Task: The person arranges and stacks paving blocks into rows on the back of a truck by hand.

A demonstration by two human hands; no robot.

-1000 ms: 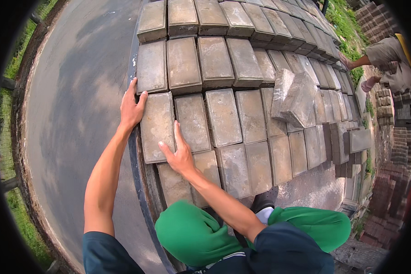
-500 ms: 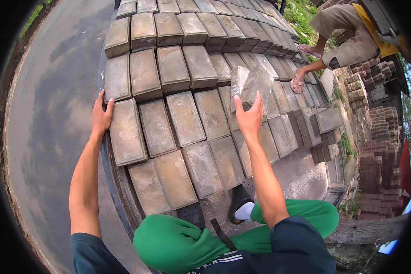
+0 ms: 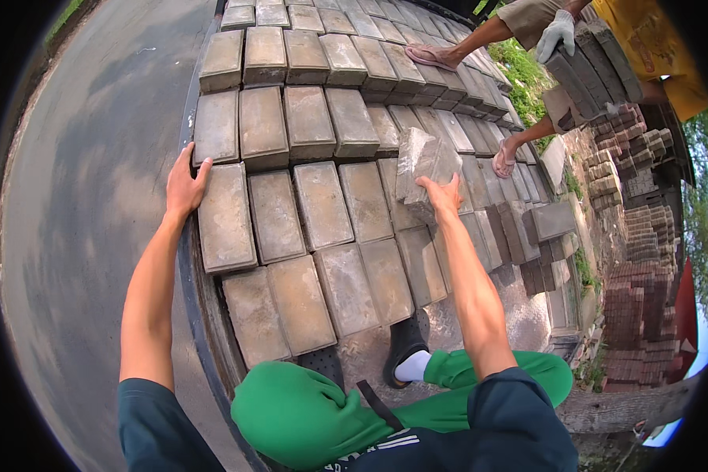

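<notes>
Rows of grey-brown concrete paving blocks [image 3: 323, 206] lie packed on a flat bed in front of me. My left hand [image 3: 186, 187] rests at the left edge of the bed, fingers spread against the blocks there, thumb on the near corner of one. My right hand [image 3: 443, 197] grips the near end of a tilted, rough-sided paving block [image 3: 426, 161], thumb and fingers on opposite sides. It sits raised above the layer; whether a second block is pressed against it I cannot tell.
A co-worker at the upper right carries several blocks [image 3: 594, 72] with a gloved hand [image 3: 558, 35], one sandalled foot [image 3: 434, 57] on the rows. Loose blocks [image 3: 554, 222] are stacked at the bed's right edge. Road [image 3: 86, 236] runs along the left; block piles [image 3: 637, 315] stand right.
My right hand has moved slightly nearer, and the tilted block has turned with it. The co-worker has stepped one foot onto the blocks, and the carried blocks have come into view.
</notes>
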